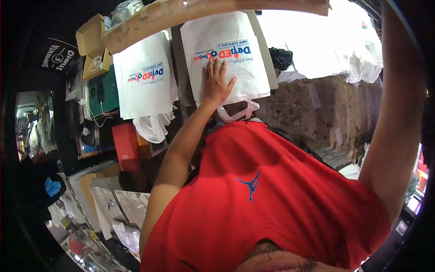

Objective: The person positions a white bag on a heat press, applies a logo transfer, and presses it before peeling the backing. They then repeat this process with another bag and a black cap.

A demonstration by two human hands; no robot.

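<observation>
Head view: left hand [217, 84] lies flat on bag [247, 75], fingers spread, grip wide, holding nothing, just beside the logo [224, 52]. Bag rests on table [308, 113], second bag [142, 77] close on its left. Right arm [394, 113] rises at frame edge, its hand out of view.

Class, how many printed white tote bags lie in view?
2: one tote bag under the left hand, a second tote bag left of it; more may lie hidden beneath.
</observation>
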